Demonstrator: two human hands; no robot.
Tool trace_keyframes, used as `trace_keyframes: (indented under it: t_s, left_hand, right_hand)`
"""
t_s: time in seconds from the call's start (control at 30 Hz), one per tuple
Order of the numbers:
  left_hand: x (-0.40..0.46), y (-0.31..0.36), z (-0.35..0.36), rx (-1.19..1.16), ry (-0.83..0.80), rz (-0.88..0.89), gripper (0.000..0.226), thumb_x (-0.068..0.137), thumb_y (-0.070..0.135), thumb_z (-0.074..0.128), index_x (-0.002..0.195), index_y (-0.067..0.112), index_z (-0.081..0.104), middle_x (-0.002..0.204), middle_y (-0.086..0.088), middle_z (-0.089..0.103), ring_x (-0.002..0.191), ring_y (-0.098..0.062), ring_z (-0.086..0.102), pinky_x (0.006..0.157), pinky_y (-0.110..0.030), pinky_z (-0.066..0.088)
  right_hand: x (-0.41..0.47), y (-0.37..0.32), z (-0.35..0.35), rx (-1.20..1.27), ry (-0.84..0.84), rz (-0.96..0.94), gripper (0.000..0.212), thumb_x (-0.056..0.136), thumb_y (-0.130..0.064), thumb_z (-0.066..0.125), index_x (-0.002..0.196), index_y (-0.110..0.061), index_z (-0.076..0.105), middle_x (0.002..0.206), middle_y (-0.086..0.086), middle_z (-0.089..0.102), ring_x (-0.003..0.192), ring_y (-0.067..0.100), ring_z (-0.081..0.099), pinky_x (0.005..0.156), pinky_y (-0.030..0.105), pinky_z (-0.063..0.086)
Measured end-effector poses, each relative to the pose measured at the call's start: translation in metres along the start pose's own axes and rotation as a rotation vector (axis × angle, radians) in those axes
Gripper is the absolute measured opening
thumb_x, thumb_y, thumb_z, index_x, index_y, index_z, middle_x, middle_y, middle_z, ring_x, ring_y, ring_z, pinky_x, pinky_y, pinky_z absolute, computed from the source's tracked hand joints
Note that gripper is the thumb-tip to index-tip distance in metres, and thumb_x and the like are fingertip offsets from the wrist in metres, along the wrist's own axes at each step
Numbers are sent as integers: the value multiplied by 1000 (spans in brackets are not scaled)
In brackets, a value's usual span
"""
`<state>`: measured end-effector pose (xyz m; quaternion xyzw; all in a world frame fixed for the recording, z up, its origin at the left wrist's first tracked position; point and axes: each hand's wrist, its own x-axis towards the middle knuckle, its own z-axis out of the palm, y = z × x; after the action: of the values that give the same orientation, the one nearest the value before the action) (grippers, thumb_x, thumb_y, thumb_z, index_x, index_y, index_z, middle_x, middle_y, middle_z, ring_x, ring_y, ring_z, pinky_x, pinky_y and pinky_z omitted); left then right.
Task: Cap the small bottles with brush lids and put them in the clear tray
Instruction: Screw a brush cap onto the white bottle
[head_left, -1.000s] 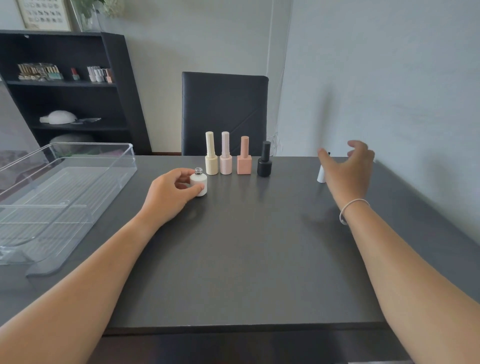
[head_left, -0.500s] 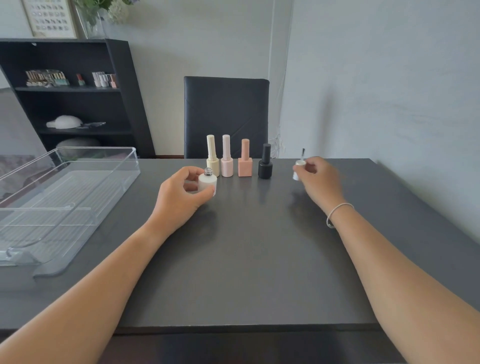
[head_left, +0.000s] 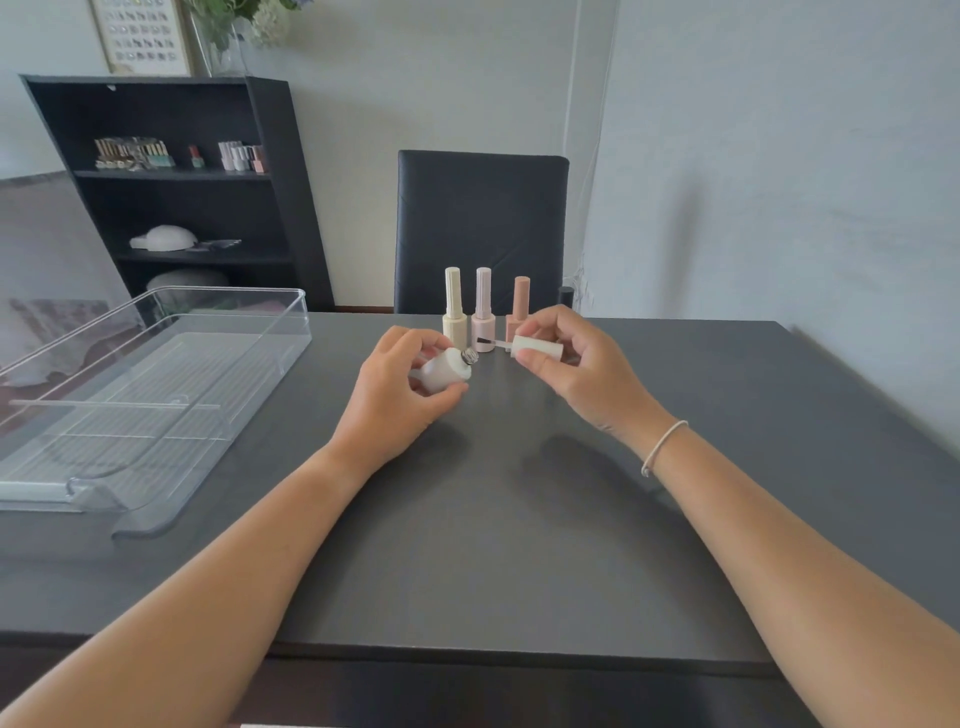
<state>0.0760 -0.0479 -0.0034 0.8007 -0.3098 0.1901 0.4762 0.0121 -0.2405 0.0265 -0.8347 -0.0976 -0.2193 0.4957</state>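
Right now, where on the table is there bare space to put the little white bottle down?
The dark table is bare between the two forearms, and on the right out to the wall-side edge. The clear tray is bare inside. It is crowded at the back: the cream bottle, pink bottle and peach bottle stand right behind the left hand and right hand.

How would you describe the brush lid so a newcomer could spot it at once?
Start at the dark grey table, then the row of capped pastel bottles at its far edge. Just before them, the right hand pinches a white cylindrical brush lid sideways; unlike its neighbours, its dark-tipped brush is bare.
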Motion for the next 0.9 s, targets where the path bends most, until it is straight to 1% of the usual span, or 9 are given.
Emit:
trace_keyframes:
  t_s: [0.13,0.27,0.43,0.53,0.63,0.73,0.8,0.87,0.9]
  left_hand:
    - [-1,1,0,14,11,22,32,71,17,75,98,22,58,103,4,53,91,-5,52,71,-14,49]
    - [0,1,0,29,4,31,33,72,17,75,99,21,58,103,3,52,90,-3,51,72,-14,49]
    - [-1,2,1,40,-9,55,31,72,16,75,98,20,58,103,1,53,91,-1,51,70,-12,47]
    - [-1,2,1,26,-14,60,31,72,16,75,97,21,59,102,1,53,92,1,49,68,-9,45]
    - [-1,2,1,28,-34,73,31,72,17,75,97,23,59,102,2,52,92,4,48,66,-7,44]
    - [-1,3,3,32,-51,96,31,72,17,75,97,24,59,100,1,52,91,1,49,66,-8,44]
    - [-1,4,3,53,-70,118,32,72,19,75,98,24,58,99,2,51,89,-2,50,66,-7,44]
    - [-1,4,4,63,-84,139,32,72,19,75,100,22,59,98,3,50,88,-4,50,67,-7,43]
    - [-1,4,4,62,-86,147,32,72,19,75,100,20,60,98,3,50,89,-4,50,68,-7,43]
  right_hand:
    - [0,1,1,-8,11,-20,5,86,-16,61,87,-20,58,84,-3,62,67,8,52,58,9,42]
    - [0,2,2,-8,11,-29,8,86,-16,61,86,-23,57,83,-8,61,62,2,51,56,7,41]
    - [0,2,2,-25,14,-37,7,86,-16,61,86,-23,58,84,-1,63,63,13,50,56,9,40]
    - [1,3,3,-40,5,-49,11,85,-16,61,84,-27,58,92,7,65,67,25,51,58,15,42]
    - [1,4,6,-67,-1,-71,13,84,-18,62,85,-30,58,95,9,65,71,30,52,60,22,44]
    - [2,7,10,-124,-12,-85,7,83,-21,64,89,-23,62,95,12,64,76,34,54,69,35,47]
    - [3,9,13,-171,-34,-82,13,83,-27,64,92,-17,64,89,15,65,73,31,54,68,39,46]
    - [4,9,16,-251,-56,-84,24,86,-35,59,89,-11,64,75,14,63,62,23,51,60,36,43]
    - [4,9,17,-287,-61,-74,32,88,-39,53,85,-9,62,66,11,59,56,19,48,57,34,40]
